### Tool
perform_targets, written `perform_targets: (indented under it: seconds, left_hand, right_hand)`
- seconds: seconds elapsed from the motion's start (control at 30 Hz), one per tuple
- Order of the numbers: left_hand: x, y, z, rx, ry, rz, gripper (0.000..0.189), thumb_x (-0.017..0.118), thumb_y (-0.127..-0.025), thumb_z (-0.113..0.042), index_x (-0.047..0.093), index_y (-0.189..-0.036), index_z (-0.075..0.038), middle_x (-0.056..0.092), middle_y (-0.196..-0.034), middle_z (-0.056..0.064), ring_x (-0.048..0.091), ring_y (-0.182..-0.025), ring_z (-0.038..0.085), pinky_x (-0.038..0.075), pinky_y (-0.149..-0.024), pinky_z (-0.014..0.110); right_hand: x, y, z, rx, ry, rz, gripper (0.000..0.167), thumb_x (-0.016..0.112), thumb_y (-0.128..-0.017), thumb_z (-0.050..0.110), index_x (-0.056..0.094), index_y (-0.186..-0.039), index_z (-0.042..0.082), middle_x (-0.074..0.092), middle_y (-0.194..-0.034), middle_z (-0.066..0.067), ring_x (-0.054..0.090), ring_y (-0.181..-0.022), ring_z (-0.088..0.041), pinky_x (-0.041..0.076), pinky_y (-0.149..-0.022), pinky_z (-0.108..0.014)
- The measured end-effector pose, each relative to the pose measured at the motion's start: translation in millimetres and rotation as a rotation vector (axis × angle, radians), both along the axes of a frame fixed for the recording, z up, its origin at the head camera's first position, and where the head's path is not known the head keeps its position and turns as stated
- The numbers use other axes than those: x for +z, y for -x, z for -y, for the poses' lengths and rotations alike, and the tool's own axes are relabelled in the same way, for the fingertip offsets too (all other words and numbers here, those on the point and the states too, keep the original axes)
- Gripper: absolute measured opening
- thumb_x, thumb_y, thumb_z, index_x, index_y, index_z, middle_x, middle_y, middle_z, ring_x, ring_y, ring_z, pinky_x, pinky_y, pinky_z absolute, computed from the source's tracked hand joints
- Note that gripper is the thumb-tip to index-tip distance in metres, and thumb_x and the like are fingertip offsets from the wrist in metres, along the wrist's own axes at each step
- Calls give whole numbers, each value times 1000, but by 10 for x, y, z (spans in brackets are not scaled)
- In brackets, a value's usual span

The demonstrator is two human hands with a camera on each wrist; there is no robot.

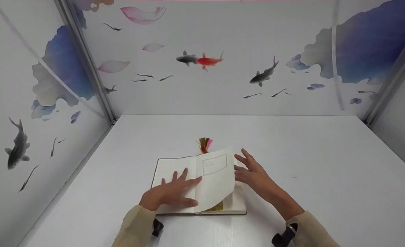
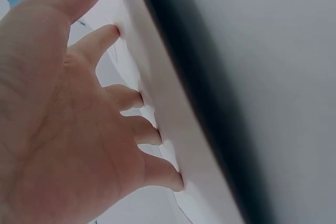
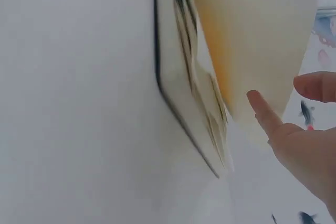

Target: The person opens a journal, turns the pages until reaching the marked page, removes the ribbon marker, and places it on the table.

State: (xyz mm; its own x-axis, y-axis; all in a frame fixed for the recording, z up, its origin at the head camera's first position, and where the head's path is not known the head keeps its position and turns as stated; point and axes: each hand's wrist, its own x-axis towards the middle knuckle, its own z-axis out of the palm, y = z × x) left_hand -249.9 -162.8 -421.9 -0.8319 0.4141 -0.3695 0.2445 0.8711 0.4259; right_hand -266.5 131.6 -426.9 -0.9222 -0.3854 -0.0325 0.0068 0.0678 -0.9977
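An open notebook [image 1: 173, 164] with a dark cover lies on the white table. My left hand [image 1: 173, 192] rests on its left page with fingers spread, the thumb and index finger reaching over the fold. In the left wrist view those fingertips [image 2: 176, 179] press on the paper. A lifted page [image 1: 218, 185] with a printed box stands tilted and curved over the right half. Beside its outer edge is my right hand [image 1: 257, 175], fingers extended and partly hidden behind the page. The right wrist view shows a finger [image 3: 265, 111] against or close to the page's underside.
A tassel [image 1: 205, 144] of coloured threads sticks out past the notebook's far edge. Something golden [image 1: 217, 207] shows under the lifted page. White panels [image 1: 223, 92] with painted fish and petals stand around the table [image 1: 308, 147].
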Motion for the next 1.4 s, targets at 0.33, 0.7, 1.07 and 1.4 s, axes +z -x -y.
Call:
perform_targets:
  seconds: [0.33,0.7,1.07,1.4]
  left_hand:
    - [-26,-13,4,30,-40,-17,80,69,-88,-57,36,-156,-32,0,-170,18,-4,-154,50,2,-113,79]
    - [-10,-35,63,36,-84,-30,75,74,-86,-50,46,-151,-25,7,-170,17,0,-155,46,5,-117,75]
    - [-11,-144,558,92,-57,-36,64,67,-96,-35,44,-153,-18,19,-168,13,17,-156,35,21,-124,56]
    - [52,-286,898,270,-316,-200,55,54,-104,-34,42,-153,-12,38,-160,17,34,-149,40,30,-119,58]
  right_hand:
    - [-5,-29,148,-124,46,169,72,52,-99,9,13,-160,8,33,-160,-23,45,-142,-38,43,-112,-52]
    - [22,-40,156,-151,-17,169,63,55,-95,7,34,-155,12,54,-143,-20,64,-117,-25,55,-93,-40]
    - [132,-66,369,168,54,36,67,48,-105,42,21,-161,15,42,-155,-17,55,-133,-29,54,-100,-43]
    - [97,-134,633,297,-366,-288,58,47,-106,38,26,-160,31,34,-163,-7,26,-153,-37,22,-121,-63]
